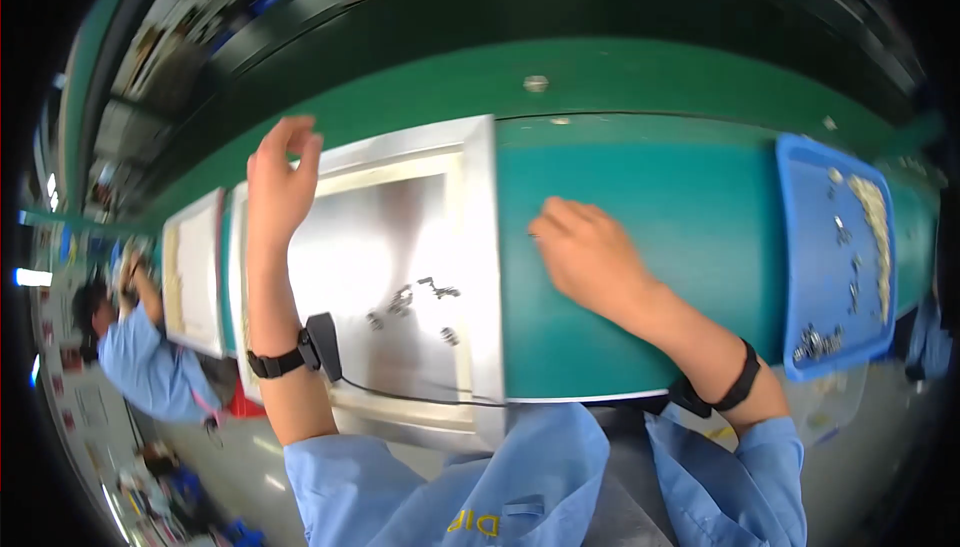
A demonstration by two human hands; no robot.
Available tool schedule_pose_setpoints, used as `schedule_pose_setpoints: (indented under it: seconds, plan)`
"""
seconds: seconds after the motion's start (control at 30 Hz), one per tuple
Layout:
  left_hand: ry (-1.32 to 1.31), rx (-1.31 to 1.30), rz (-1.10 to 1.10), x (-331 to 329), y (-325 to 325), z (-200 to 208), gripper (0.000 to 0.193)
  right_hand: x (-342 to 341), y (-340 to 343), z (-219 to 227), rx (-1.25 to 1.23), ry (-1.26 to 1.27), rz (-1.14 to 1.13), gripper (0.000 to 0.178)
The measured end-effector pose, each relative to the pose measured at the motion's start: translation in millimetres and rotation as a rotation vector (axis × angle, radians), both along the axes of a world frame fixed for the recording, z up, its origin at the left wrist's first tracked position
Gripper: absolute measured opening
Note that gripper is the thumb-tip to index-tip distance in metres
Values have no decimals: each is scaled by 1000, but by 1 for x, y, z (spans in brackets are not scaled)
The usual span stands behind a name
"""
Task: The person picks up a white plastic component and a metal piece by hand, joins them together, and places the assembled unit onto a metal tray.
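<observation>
My left hand (283, 182) is raised over the far left part of a silver metal frame (482, 247). Its thumb stands apart from the bent fingers, and nothing shows between them. Inside the frame lies a shiny, pale sheet (330, 257) with tape-like borders. Several small dark metal parts (402, 299) are scattered on its right half. To the right of the frame, my right hand (590, 257) is above the green work surface (690, 237), fingers curled together. A tiny dark speck shows at its fingertips, too small to name.
A blue tray (787, 257) at the right holds small dark parts (818, 344) and a row of pale pieces (872, 237). Another frame (195, 272) stands at the left, near a person in a blue shirt (150, 372). A green ledge (640, 77) runs along the back.
</observation>
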State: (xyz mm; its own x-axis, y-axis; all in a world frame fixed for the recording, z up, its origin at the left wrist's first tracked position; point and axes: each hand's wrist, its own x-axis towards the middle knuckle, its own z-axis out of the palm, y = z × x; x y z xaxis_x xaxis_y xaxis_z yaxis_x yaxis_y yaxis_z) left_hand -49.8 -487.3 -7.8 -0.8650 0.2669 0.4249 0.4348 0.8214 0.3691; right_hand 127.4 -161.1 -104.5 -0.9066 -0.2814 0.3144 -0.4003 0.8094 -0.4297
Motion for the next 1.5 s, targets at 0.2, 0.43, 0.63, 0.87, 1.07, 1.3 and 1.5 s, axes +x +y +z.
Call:
schedule_pose_setpoints:
  seconds: [0.2, 0.43, 0.63, 0.87, 1.07, 1.3, 1.5]
  plan:
    - [-77, -475, 688, 123, -206, -23, 20, 4, -1, 33, -312, -62, 78, 10]
    - [-215, -404, 701, 143, -237, -57, 17, 11, -2, 41, -349, -143, 123, 9]
    - [-202, -621, 674, 103, -269, -92, 17, 22, 8, 44, -310, -102, 96, 13]
    - [-87, -204, 434, 71, -306, -104, 22, 28, 26, 29, -426, 15, 127, 12]
    - [-220, 117, 19, 73, 3, 4, 30, 45, 46, 51, -501, 114, -12, 8]
    - [191, 324, -902, 139, 190, 14, 31, 100, 78, 101, -753, 308, -121, 18]
    - [175, 339, -1040, 155, 210, 0, 43, 111, 66, 112, -753, 339, -139, 22]
